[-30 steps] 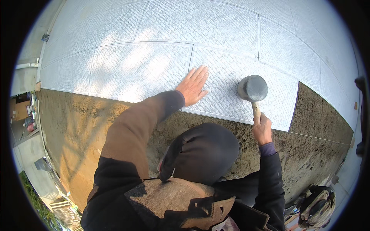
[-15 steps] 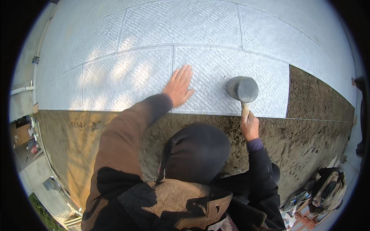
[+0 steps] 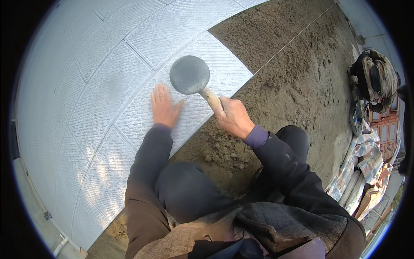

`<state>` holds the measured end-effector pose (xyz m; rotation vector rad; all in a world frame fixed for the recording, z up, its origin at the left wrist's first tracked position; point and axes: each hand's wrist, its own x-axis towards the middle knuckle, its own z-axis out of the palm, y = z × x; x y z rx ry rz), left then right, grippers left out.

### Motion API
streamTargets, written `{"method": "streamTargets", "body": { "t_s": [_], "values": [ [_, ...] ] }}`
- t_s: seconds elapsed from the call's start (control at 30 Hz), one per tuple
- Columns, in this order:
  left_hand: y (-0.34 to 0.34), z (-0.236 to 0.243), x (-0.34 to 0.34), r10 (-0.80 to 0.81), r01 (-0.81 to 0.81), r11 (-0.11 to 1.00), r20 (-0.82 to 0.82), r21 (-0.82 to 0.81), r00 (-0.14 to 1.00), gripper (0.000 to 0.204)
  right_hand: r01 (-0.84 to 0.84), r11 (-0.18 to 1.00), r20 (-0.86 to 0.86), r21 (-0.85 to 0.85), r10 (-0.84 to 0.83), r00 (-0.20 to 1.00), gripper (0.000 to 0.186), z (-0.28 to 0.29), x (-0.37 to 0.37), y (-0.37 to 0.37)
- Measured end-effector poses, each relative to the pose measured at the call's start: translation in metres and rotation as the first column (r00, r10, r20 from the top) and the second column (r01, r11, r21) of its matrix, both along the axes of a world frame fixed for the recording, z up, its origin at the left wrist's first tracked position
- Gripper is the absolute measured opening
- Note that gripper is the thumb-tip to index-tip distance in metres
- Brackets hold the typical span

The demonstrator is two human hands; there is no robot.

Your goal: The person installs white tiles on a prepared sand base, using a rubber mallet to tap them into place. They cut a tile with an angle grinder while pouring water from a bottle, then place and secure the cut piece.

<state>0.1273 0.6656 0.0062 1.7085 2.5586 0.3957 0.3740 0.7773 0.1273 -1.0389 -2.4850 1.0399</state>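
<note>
My right hand (image 3: pixel 236 116) grips the wooden handle of a mallet with a round, dark grey head (image 3: pixel 189 74). The head hangs over a pale grey paving slab (image 3: pixel 228 64) with a ribbed face; whether it touches the slab, I cannot tell. Flat on the same slab lies my left hand (image 3: pixel 165 107), fingers stretched out and thumb apart, left of the mallet. Along its near edge the slab borders bare brown mortar bed (image 3: pixel 228 151), and its right end meets more of that bed.
Laid slabs (image 3: pixel 103 86) spread across the far left. A thin taut string (image 3: pixel 297 35) runs from the slab's corner over the sandy bed. At the right lie a pile of dark clothing or bags (image 3: pixel 374 77), a reddish crate (image 3: pixel 385 129) and crumpled sheeting (image 3: pixel 366 146).
The view has turned to the right, showing more bare bed and the piled things. My left hand stays flat on the slab. The mallet's round face now points more toward the view.
</note>
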Motion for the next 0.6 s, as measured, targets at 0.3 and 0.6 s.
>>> {"method": "streamTargets", "body": {
  "t_s": [0.3, 0.6],
  "values": [
    [0.017, 0.002, 0.005, -0.007, 0.007, 0.999, -0.010, -0.040, 1.000, 0.094, 0.087, 0.994, 0.162, -0.064, -0.076, 0.984, 0.045, -0.038, -0.008, 0.074],
    [0.019, 0.006, 0.007, 0.012, -0.011, 0.994, 0.008, -0.112, 1.000, 0.095, 0.092, 0.985, 0.226, -0.144, -0.058, 0.972, 0.066, -0.024, -0.016, 0.083]
  ]
}}
